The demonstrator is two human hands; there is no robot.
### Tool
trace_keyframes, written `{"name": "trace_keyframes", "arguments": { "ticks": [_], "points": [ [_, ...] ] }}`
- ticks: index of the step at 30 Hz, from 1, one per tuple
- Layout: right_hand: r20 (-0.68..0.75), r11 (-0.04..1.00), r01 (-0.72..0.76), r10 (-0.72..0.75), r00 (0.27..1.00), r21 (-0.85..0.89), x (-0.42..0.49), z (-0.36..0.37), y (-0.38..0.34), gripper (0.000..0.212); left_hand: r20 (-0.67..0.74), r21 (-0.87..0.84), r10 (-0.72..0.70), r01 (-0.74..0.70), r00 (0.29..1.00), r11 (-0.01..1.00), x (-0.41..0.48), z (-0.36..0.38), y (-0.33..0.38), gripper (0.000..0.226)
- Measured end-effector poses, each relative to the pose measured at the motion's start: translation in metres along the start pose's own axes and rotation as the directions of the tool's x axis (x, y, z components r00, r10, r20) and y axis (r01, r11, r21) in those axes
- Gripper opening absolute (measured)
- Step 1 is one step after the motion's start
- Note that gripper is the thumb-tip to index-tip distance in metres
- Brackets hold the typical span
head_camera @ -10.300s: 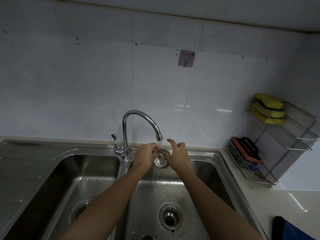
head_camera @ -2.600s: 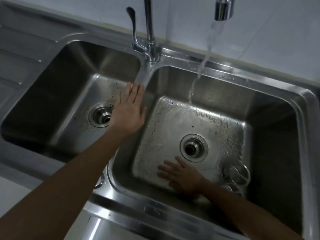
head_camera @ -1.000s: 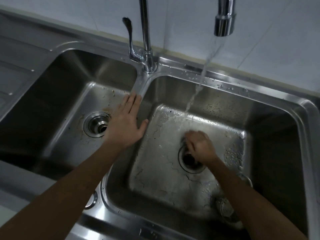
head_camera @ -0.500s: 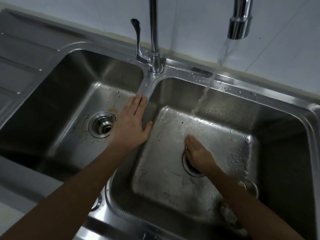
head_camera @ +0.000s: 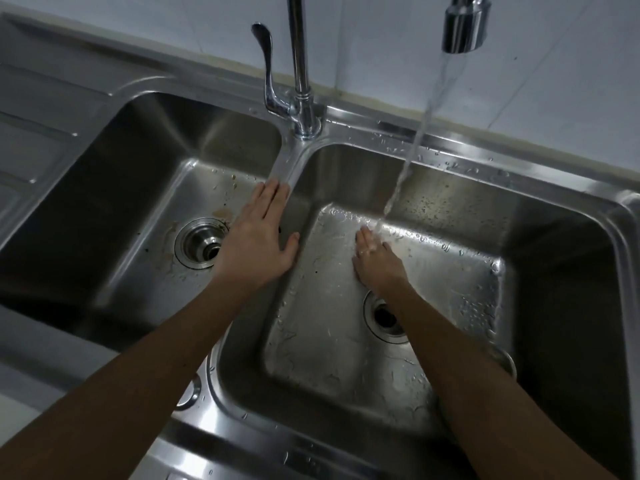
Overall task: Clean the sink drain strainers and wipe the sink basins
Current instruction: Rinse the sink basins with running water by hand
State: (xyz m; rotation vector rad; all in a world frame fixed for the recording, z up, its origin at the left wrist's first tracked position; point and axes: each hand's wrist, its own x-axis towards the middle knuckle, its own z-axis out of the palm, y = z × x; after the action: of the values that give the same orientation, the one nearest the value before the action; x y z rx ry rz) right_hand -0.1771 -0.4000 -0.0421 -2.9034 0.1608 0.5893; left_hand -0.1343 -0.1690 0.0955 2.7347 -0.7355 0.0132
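Note:
A steel double sink fills the view. My left hand lies flat with straight fingers on the divider between the basins. My right hand presses flat on the wet floor of the right basin, just where the water stream lands, beyond the open right drain. The left basin shows brown stains and specks around its drain. A strainer sits low in the right basin, mostly hidden behind my right forearm.
The faucet post and lever stand behind the divider, and the spout runs water over the right basin. A ribbed draining board lies to the left. White wall tiles rise behind the sink.
My right hand slid from over the right drain toward the back of the basin, under the stream. My left hand stayed on the divider.

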Motion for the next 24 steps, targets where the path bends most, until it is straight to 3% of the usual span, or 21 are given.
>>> {"name": "trace_keyframes", "arguments": {
  "ticks": [4, 9, 12, 15, 18, 24],
  "points": [
    [-0.122, 0.994, 0.049, -0.061, 0.991, -0.096, -0.069, 0.022, 0.013, 0.049, -0.007, -0.015, -0.014, 0.013, 1.000, 1.000, 0.000, 0.000, 0.000, 0.073],
    [-0.079, 0.961, 0.079, -0.103, 0.992, -0.264, -0.128, 0.038, 0.025, 0.052, -0.006, -0.024, -0.019, 0.019, 1.000, 1.000, 0.000, 0.001, 0.000, 0.075],
    [-0.126, 0.947, 0.201, -0.238, 0.963, -0.249, -0.100, 0.025, -0.019, 0.051, -0.020, -0.032, -0.016, 0.016, 1.000, 0.999, -0.001, 0.002, 0.000, 0.075],
    [-0.113, 0.952, 0.239, -0.263, 0.958, -0.191, -0.059, 0.015, -0.088, 0.056, -0.026, -0.007, 0.005, -0.005, 1.000, 1.000, 0.000, 0.003, 0.000, 0.075],
    [0.001, 0.957, 0.186, -0.190, 0.982, -0.225, -0.037, 0.025, -0.113, 0.067, -0.025, 0.021, 0.016, -0.015, 1.000, 1.000, 0.000, 0.004, -0.001, 0.075],
    [-0.003, 0.973, 0.016, -0.017, 1.000, -0.228, -0.075, 0.043, -0.041, 0.080, 0.005, 0.030, 0.010, -0.011, 1.000, 0.999, 0.002, 0.005, -0.002, 0.072]
  ]
}}
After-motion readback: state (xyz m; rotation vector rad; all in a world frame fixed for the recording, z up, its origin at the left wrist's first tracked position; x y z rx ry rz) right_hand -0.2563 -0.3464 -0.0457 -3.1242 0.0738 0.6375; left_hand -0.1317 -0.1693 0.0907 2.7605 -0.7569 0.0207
